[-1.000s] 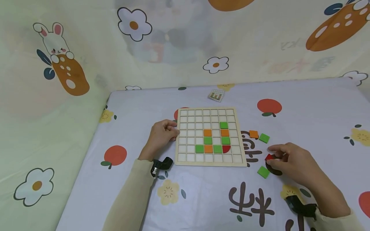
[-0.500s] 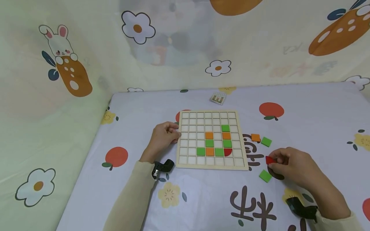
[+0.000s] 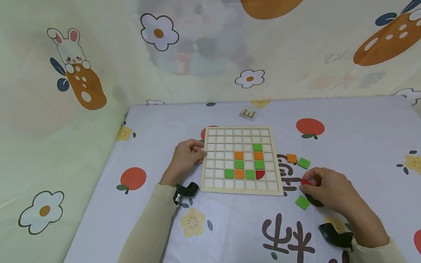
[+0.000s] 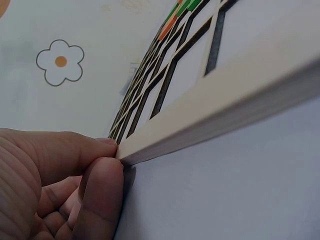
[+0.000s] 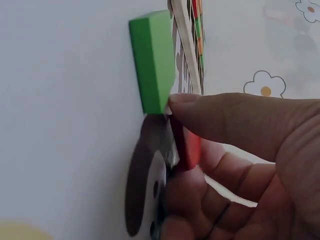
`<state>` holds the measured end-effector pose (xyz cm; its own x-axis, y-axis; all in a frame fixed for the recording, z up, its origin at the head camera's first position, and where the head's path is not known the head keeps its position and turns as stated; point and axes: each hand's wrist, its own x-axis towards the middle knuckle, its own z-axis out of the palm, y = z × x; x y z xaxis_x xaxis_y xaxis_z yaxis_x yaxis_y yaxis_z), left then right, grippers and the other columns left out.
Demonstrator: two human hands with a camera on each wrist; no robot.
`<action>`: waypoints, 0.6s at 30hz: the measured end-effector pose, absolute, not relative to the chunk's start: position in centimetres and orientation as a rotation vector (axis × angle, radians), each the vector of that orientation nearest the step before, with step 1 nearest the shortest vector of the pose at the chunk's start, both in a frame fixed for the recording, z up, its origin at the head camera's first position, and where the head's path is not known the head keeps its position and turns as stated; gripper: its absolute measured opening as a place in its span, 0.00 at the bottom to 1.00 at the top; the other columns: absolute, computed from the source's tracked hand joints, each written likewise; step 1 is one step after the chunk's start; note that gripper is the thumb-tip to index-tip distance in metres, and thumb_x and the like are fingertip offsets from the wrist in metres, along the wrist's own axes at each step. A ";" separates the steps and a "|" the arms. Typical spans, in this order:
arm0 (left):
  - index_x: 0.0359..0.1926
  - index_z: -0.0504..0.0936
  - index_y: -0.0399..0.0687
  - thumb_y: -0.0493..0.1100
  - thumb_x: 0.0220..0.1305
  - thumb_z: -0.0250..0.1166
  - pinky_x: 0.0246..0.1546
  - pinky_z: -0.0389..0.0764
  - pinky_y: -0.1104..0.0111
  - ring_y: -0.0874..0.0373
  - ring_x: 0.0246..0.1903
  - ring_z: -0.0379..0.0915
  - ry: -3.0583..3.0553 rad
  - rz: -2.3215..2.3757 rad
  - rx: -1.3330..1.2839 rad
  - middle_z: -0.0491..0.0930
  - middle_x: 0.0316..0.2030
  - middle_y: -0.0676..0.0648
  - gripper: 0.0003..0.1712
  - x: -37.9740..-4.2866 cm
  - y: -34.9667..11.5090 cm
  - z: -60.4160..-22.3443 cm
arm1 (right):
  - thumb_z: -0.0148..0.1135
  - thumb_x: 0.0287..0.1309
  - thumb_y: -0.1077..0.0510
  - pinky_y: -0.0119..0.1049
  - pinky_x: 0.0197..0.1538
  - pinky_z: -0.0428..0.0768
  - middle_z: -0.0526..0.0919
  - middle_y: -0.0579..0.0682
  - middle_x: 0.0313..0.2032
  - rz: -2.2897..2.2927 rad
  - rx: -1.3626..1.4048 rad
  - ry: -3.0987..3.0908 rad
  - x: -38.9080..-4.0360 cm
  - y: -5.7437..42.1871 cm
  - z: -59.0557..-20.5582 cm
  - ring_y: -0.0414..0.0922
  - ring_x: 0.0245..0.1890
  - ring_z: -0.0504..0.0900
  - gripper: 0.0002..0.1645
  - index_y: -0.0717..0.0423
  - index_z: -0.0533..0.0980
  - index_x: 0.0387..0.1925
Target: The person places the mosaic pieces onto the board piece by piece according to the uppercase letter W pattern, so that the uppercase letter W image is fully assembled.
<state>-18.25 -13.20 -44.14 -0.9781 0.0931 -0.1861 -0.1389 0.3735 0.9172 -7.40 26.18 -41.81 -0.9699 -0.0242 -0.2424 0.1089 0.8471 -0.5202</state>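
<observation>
A wooden grid board (image 3: 243, 192) lies flat on the table, with green and orange square tiles and one red rounded tile (image 3: 260, 175) in its cells. My left hand (image 3: 185, 157) holds the board's left edge, thumb and index finger (image 4: 90, 150) pinching the rim. To the right of the board, my right hand (image 3: 332, 190) pinches a red tile (image 5: 190, 145) between thumb and fingers, low over the tablecloth. The fingers cover much of that tile, so its full outline is hidden. Just in front of this hand lies a loose green tile (image 3: 302, 202).
An orange tile (image 3: 291, 158) and another green tile (image 3: 304, 163) lie beyond the right hand, beside the board. Behind the board sits a small card with a printed grid pattern (image 3: 249, 113). The patterned tablecloth (image 3: 230, 230) meets a cloth backdrop (image 3: 204, 80) at the back.
My right hand has taken the red tile between its fingertips and shifted slightly left with it. The left hand stays on the board's edge. The head view has tilted a little.
</observation>
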 end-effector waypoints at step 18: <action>0.50 0.84 0.36 0.32 0.63 0.72 0.27 0.82 0.74 0.61 0.24 0.77 2.436 1.646 -0.048 0.80 0.31 0.46 0.14 -18.3 -13.3 -44.4 | 0.76 0.57 0.61 0.32 0.24 0.73 0.85 0.45 0.26 -0.942 0.045 2.862 -7.2 25.2 -41.7 0.44 0.29 0.78 0.07 0.57 0.85 0.37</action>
